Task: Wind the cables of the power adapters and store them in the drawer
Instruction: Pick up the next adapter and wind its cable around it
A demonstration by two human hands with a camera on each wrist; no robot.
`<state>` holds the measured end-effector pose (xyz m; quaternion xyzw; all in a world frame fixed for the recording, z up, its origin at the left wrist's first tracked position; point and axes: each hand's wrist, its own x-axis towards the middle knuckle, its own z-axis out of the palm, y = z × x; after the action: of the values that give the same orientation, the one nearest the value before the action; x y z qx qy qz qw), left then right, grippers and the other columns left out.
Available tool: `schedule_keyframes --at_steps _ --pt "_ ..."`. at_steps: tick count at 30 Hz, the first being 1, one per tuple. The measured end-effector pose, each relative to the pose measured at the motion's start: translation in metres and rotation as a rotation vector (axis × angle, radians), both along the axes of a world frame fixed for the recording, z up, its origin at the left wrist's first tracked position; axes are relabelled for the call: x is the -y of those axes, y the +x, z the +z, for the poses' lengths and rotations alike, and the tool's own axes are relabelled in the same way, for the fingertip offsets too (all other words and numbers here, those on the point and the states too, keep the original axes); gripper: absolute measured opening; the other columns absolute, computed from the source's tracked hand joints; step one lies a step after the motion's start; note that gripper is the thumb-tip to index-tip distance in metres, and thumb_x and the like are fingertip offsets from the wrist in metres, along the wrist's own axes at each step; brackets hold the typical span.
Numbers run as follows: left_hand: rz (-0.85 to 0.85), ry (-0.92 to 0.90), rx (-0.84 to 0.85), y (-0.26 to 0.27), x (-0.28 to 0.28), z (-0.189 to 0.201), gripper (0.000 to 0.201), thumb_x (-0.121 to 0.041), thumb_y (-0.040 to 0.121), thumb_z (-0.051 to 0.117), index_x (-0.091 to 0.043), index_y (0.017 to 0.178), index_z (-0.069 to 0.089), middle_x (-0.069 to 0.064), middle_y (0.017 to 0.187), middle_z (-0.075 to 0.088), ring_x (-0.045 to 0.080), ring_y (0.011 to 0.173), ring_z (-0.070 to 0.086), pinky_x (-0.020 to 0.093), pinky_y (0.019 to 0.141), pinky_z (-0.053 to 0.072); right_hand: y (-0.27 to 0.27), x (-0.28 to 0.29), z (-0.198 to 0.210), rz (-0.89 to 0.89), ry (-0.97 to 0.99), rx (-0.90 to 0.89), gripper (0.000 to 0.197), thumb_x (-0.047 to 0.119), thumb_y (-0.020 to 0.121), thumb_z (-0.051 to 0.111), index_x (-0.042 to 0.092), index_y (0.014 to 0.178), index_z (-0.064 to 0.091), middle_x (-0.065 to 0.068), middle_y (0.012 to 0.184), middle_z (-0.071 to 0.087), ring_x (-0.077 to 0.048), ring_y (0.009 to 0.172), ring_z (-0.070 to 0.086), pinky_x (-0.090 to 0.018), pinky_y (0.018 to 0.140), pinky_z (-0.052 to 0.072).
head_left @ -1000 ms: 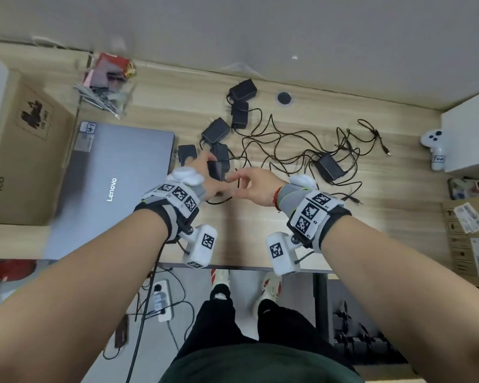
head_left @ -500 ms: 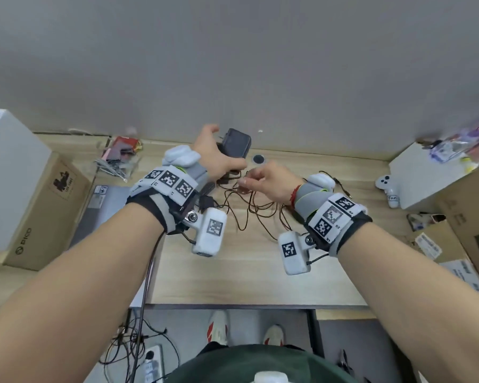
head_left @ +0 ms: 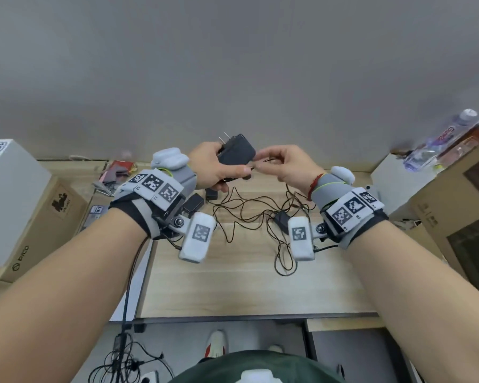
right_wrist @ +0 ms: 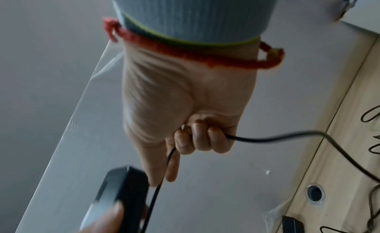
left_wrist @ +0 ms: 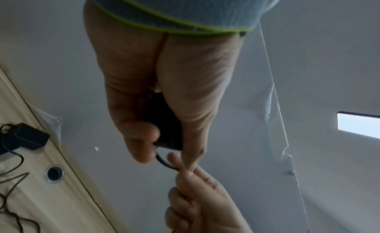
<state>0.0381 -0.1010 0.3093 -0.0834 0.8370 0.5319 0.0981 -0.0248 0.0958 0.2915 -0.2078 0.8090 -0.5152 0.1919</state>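
Head view, upper middle: left hand [head_left: 213, 167] grips the adapter [head_left: 237, 153] above the counter [head_left: 246, 288], right hand [head_left: 288, 167] fingers pinch its cable [right_wrist: 267, 139] by the plug body, so I'd wrap snug even loops, keeping slack untangled.

adapter [head_left: 236, 153] lifted higher off desk; right hand [head_left: 285, 164] now pinching cable [right_wrist: 267, 139].

Black power adapter [head_left: 236, 153] raised above desk, prongs up, thin cable [right_wrist: 267, 139] trailing down
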Motion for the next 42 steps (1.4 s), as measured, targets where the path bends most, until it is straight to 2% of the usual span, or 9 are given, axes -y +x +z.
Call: schedule_keyframes --at_steps 3,6,10,16,25,34,37,40,42 --pt "-0.052 -0.142 0.016 0.000 -0.003 0.001 0.043 -0.032 0.073 0.084 -0.017 0.106 0.061 0.002 0.078 0.068 0.009 0.046 0.059 0.022 0.049 0.051 -0.004 -0.006 0.009 -0.049 -0.059 0.043 0.024 0.030 0.096 0.060 0.013 0.107 0.074 0.015 0.054 0.037 -0.007 0.053 0.032 -0.021 0.052 0.027" --pt "-0.073 -0.223 0.017 -0.001 -0.008 0.002 0.039 -0.038 0.071 0.085 -0.022 0.097 0.062 0.002 0.078 0.071 0.008 0.049 0.063 0.031 0.060 0.058 0.002 -0.003 0.013 0.006 0.036 -0.013 0.034 0.039 0.097 0.057 0.010 0.104 0.074 0.017 0.050 0.045 -0.001 0.047 0.036 -0.016 0.053 0.032" --pt "0.060 -0.010 -0.053 -0.002 -0.013 0.002 0.039 -0.038 0.069 0.087 -0.017 0.095 0.066 0.001 0.079 0.072 0.021 0.070 0.071 0.047 0.075 0.061 0.009 -0.005 0.018 0.016 0.030 -0.054 0.031 0.028 0.100 0.054 0.002 0.110 0.069 0.022 0.042 0.049 0.005 0.040 0.044 -0.005 0.046 0.034" --pt "0.104 0.173 -0.084 -0.001 -0.021 0.011 0.031 -0.027 0.073 0.085 -0.014 0.096 0.069 0.008 0.085 0.068 0.020 0.068 0.065 0.031 0.066 0.059 0.017 -0.004 0.018 0.013 -0.020 -0.057 0.030 0.022 0.102 0.051 0.001 0.117 0.068 0.020 0.043 0.049 0.003 0.037 0.045 -0.005 0.042 0.034" --pt "0.112 0.161 -0.052 -0.004 -0.020 0.019 0.027 -0.029 0.073 0.085 -0.017 0.094 0.072 0.008 0.081 0.071 0.027 0.072 0.064 0.044 0.077 0.053 0.004 -0.009 0.004 -0.021 -0.004 -0.131 0.039 0.028 0.101 0.053 -0.007 0.099 0.071 0.016 0.048 0.026 -0.004 0.043 0.023 -0.013 0.044 0.019" --pt "0.184 0.023 -0.092 -0.013 -0.010 0.014 0.037 -0.040 0.059 0.092 -0.022 0.087 0.073 0.006 0.079 0.074 0.024 0.063 0.070 0.036 0.067 0.061 0.011 -0.015 0.009 0.063 0.174 -0.082 0.023 0.030 0.096 0.062 0.013 0.094 0.077 0.017 0.040 0.045 0.004 0.043 0.045 -0.013 0.053 0.032" --pt "0.176 -0.138 -0.050 -0.014 -0.003 0.007 0.047 -0.050 0.055 0.091 -0.027 0.091 0.072 0.002 0.079 0.075 0.020 0.062 0.071 0.029 0.059 0.057 0.006 -0.014 0.005 0.061 0.180 -0.084 0.020 0.034 0.092 0.067 0.019 0.090 0.079 0.012 0.050 0.058 0.005 0.054 0.049 -0.015 0.064 0.038" --pt "0.140 -0.321 -0.026 -0.013 -0.002 -0.001 0.057 -0.066 0.049 0.085 -0.031 0.091 0.071 -0.007 0.075 0.074 0.016 0.066 0.072 0.036 0.069 0.061 0.003 -0.009 0.005 0.079 0.176 -0.106 0.017 0.037 0.088 0.072 0.022 0.085 0.079 -0.010 0.077 0.073 -0.004 0.070 0.053 -0.024 0.074 0.043" --pt "0.094 -0.363 -0.011 -0.011 -0.004 -0.005 0.050 -0.064 0.049 0.084 -0.034 0.087 0.072 -0.008 0.070 0.074 0.014 0.062 0.072 0.040 0.070 0.062 0.001 -0.006 0.011 0.088 0.193 -0.130 0.016 0.035 0.085 0.075 0.019 0.083 0.078 0.004 0.063 0.069 0.003 0.062 0.051 -0.015 0.068 0.042"
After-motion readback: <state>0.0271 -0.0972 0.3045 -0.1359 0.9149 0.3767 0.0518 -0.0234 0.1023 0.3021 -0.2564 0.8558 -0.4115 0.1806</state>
